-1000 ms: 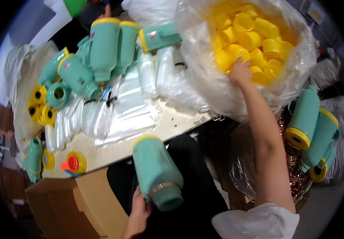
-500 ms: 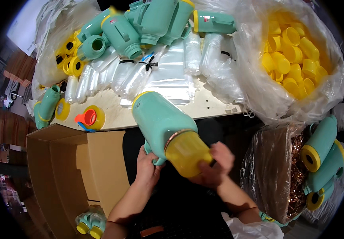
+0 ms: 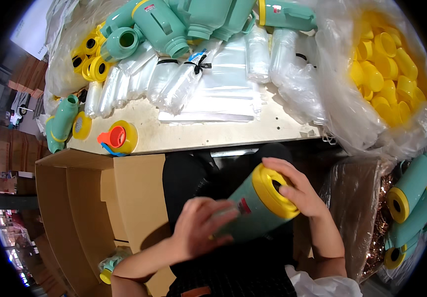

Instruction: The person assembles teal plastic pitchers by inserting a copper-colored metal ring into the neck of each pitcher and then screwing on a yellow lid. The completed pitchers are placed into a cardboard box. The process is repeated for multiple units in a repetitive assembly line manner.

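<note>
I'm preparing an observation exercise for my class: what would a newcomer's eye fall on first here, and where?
Probably the bright yellow cups heaped in a translucent plastic bag at the upper right. Next, the green flask at lower centre, its yellow-ringed end held by the right hand, with the blurred left hand alongside. The open cardboard box at lower left may draw notice too.

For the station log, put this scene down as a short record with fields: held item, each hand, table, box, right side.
Held item: green flask, tilted, its yellow end toward the upper right
Right hand: gripping the yellow end
Left hand: blurred, over the flask's side; contact unclear
Table: several green flasks, clear plastic bags
Cardboard box: open, wrapped green-and-yellow item inside
Right side: yellow cups in a translucent bag; more flasks below
</note>
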Motion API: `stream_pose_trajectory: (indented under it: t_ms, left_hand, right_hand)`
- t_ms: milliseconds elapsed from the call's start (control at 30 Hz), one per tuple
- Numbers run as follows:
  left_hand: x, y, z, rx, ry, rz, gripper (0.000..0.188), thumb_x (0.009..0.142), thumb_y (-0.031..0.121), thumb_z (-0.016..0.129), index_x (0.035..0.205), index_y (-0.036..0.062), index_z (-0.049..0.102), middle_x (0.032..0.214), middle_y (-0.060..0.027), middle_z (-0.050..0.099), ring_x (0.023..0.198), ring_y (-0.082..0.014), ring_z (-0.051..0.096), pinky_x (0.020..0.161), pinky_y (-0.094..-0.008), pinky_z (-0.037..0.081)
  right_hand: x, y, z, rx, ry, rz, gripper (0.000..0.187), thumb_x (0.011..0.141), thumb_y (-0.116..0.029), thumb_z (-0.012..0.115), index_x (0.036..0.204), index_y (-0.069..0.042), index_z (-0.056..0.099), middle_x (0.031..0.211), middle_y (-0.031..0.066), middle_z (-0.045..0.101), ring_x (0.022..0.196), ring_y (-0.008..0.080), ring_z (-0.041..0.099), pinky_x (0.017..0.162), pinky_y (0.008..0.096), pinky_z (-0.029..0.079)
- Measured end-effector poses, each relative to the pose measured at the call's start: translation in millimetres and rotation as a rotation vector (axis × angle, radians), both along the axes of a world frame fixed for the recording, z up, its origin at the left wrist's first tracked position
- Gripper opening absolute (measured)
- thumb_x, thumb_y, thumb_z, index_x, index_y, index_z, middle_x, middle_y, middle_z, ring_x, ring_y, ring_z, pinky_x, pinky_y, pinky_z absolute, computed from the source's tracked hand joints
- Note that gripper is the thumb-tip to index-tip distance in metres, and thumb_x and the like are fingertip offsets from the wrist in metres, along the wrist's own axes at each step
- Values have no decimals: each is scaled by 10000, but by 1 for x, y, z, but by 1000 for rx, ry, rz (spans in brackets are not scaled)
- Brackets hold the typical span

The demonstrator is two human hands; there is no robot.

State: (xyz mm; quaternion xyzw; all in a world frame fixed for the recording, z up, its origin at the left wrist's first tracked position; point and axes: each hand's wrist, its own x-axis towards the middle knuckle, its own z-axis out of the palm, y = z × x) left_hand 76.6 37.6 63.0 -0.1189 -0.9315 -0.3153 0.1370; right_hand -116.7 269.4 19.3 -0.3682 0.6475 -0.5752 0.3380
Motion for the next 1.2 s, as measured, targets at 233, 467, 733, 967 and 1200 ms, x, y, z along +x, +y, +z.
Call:
stream_pose_trajectory:
  t_ms: [233, 467, 733, 967, 1200]
  left_hand:
    - [-164, -40, -30, 195, 243, 199, 120, 750, 92, 766, 774, 56, 654, 811, -126, 638, 754, -353, 578, 744, -422, 485]
    - [-225, -115, -141, 124, -185, 468, 138, 914, 136, 605, 868, 13, 647, 852, -156, 658, 776, -380, 595, 763, -456, 491]
    - [-195, -17, -75, 973, -389, 324, 277, 1049, 181, 472, 876, 23, 621, 845, -119, 712, 774, -134, 631, 754, -267, 512]
    - [-180, -61, -100, 458, 94, 523, 104, 885, 60, 692, 961, -8, 674, 872, -111, 693, 835, -197, 625, 790, -312, 499]
    - [-221, -106, -153, 277, -213, 515, 200, 929, 164, 594, 881, -15, 669, 825, -185, 659, 797, -347, 644, 738, -404, 503]
  right_hand:
    - [-12, -1, 14, 83, -46, 39, 826, 716, -322, 822, 1419, -39, 493, 1245, 151, 499, 1157, 294, 514, 1021, 363, 405]
    - [-57, -32, -9, -36, -263, 17, 189, 871, -135, 712, 946, 30, 661, 876, 100, 684, 825, 173, 666, 740, 291, 519]
    - [-57, -94, -37, 52, -165, -483, 168, 836, -87, 792, 924, 12, 688, 842, 65, 702, 751, 107, 639, 695, 261, 513]
    - [-46, -71, -37, -97, -211, -548, 86, 894, -50, 741, 852, 3, 689, 757, 21, 675, 692, 57, 584, 638, 218, 465]
    - [-42, -76, -38, 6, -163, -474, 102, 895, -85, 744, 889, 12, 712, 764, 16, 680, 701, 65, 590, 656, 239, 482]
